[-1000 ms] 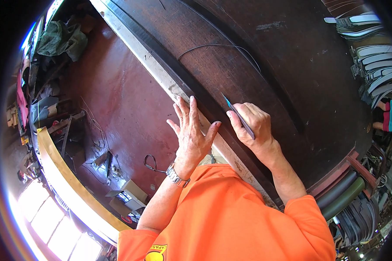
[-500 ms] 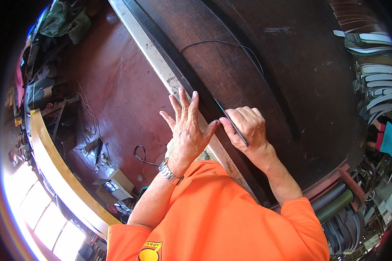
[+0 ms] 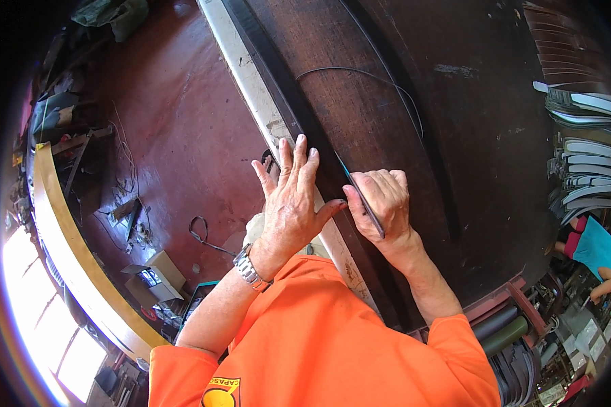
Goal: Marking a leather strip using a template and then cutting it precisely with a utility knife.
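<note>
L hand: my left hand lies flat, fingers spread wide & straight, palm down on the edge of the dark sheet; grips nothing, thumb sticks out twd my other hand.
R hand: my right hand is curled shut round a thin dark tool, fingers folded over it, thumb tip nr L thumb.
Tool: slim, long, bluish tip pointing up & away from me, lying diagonal across the fist; tip rests on/just over the dark sheet, can't tell which.
Sheet: big dark brown slab, fills upper mid & right of view, w/ a pale strip running along its left edge, under my L fingers.
Wire: thin black wire loops over the sheet, well above both hands.
Wrist: metal watch on L wrist.
Me: orange shirt at bottom.
Floor: red floor to the left, small boxes & cables on it.
Far right: stacked curved pieces; another person in blue top, apart from me.
</note>
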